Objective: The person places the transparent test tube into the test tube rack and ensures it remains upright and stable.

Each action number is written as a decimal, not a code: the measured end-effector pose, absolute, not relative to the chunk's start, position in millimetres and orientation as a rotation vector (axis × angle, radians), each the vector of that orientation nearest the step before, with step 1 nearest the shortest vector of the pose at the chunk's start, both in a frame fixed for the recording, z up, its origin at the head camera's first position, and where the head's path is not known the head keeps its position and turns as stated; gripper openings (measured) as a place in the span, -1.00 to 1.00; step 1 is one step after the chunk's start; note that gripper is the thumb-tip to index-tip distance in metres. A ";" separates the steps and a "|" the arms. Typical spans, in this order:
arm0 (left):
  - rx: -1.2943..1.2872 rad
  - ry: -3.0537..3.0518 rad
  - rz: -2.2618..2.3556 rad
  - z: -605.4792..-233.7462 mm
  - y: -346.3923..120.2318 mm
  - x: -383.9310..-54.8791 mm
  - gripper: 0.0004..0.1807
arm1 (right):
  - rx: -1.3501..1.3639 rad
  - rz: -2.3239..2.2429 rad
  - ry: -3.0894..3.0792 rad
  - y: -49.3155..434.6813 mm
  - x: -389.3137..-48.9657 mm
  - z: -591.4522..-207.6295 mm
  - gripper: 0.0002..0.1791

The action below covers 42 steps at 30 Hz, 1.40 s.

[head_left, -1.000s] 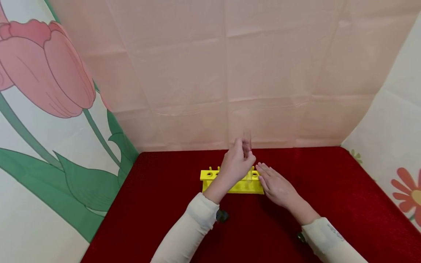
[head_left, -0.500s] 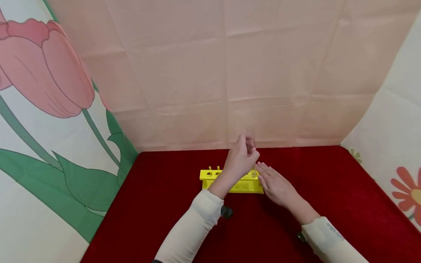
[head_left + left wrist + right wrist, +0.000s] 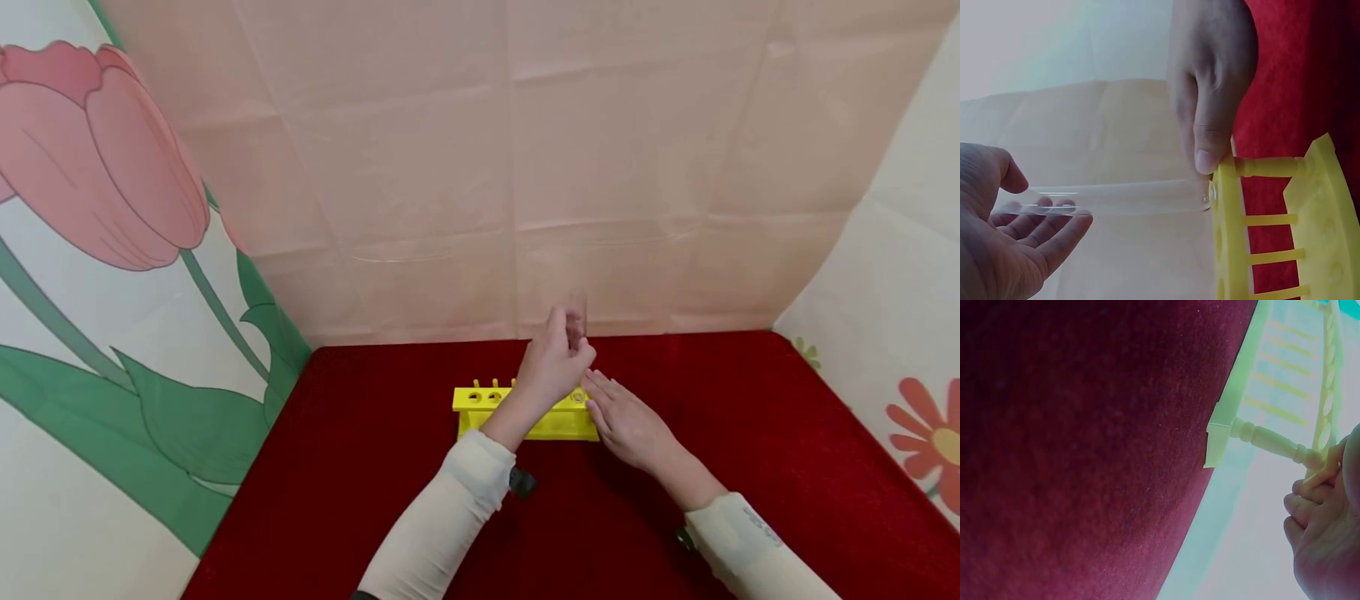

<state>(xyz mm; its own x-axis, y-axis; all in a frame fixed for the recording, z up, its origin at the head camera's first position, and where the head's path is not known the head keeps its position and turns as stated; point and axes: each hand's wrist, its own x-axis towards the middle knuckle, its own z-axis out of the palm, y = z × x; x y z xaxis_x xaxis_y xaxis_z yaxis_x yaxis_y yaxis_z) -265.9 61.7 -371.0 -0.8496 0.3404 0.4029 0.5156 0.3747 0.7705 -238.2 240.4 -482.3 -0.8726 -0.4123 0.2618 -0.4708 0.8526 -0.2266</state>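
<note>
My left hand point(image 3: 555, 358) holds a clear test tube point(image 3: 1141, 199) between thumb and fingers, near the tube's outer end. Its rounded tip meets the top plate of the yellow test tube rack point(image 3: 1227, 225) at the end hole, close to my right thumb; how far it enters I cannot tell. My right hand point(image 3: 630, 421) grips the rack's right end at the top plate. In the right wrist view its fingers point(image 3: 1300, 509) lie at the plate's corner, above a turned post. My left forearm covers the rack's middle holes in the head view.
The rack stands on a dark red cloth-covered table point(image 3: 390, 492). Behind it hangs a creased beige backdrop point(image 3: 420, 167). Floral panels point(image 3: 150, 167) flank the table on both sides. Small pegs point(image 3: 476, 383) rise along the rack's rear edge.
My left hand has shifted a little to the right with the test tube, over the rack's right end. My right hand has stayed in place on the rack.
</note>
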 end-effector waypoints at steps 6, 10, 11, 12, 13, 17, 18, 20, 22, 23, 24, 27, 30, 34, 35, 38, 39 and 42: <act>-0.773 -2.473 -1.455 -376.7 64.1 -266.5 -0.64 | 0.691 0.434 -2.774 238.8 -237.5 -482.3 -0.46; -0.763 -2.487 -1.436 -380.1 64.4 -265.9 -0.64 | 0.698 0.427 -2.768 237.6 -236.8 -480.9 -0.47; -0.761 -2.489 -1.432 -381.1 64.4 -266.0 -0.64 | 0.696 0.426 -2.771 237.6 -236.7 -480.7 -0.47; -0.759 -2.491 -1.432 -381.9 64.4 -265.9 -0.64 | 0.695 0.425 -2.775 237.5 -236.6 -480.5 -0.47; -0.759 -2.491 -1.433 -382.8 64.3 -265.7 -0.63 | 0.693 0.424 -2.777 237.4 -236.5 -480.3 -0.46; -0.758 -2.498 -1.439 -387.4 64.2 -266.7 -0.62 | 0.680 0.422 -2.790 237.4 -236.1 -479.8 -0.46; -0.758 -2.498 -1.442 -388.7 64.0 -266.9 -0.62 | 0.678 0.424 -2.790 237.5 -236.0 -479.7 -0.46; -0.761 -2.497 -1.440 -391.7 63.8 -267.6 -0.62 | 0.674 0.424 -2.790 237.7 -235.9 -479.7 -0.46; -0.769 -2.492 -1.436 -394.4 63.4 -268.0 -0.63 | 0.675 0.424 -2.785 237.8 -235.7 -479.9 -0.46; -0.773 -2.490 -1.435 -395.7 63.3 -268.2 -0.63 | 0.676 0.422 -2.782 237.9 -235.6 -480.1 -0.46; -0.779 -2.489 -1.434 -396.9 63.1 -268.3 -0.63 | 0.678 0.418 -2.779 237.9 -235.5 -480.4 -0.46; -0.786 -2.496 -1.436 -399.4 63.0 -268.2 -0.63 | 0.688 0.400 -2.763 238.4 -235.8 -481.6 -0.46; -0.783 -2.513 -1.429 -401.7 63.3 -267.8 -0.64 | 0.700 0.384 -2.745 239.1 -236.3 -483.1 -0.46; -0.771 -2.531 -1.403 -404.7 64.3 -267.3 -0.67 | 0.710 0.383 -2.733 239.7 -236.7 -484.1 -0.46; -0.770 -2.535 -1.398 -405.4 64.5 -267.2 -0.68 | 0.709 0.386 -2.733 239.7 -236.7 -484.0 -0.46; -0.768 -2.541 -1.394 -407.0 65.1 -267.0 -0.69 | 0.700 0.400 -2.740 239.9 -236.5 -483.6 -0.46; -0.767 -2.546 -1.396 -407.5 65.1 -266.9 -0.70 | 0.698 0.404 -2.743 239.9 -236.4 -483.3 -0.46; -0.765 -2.562 -1.390 -409.3 65.1 -266.7 -0.69 | 0.686 0.410 -2.758 239.8 -235.9 -482.9 -0.46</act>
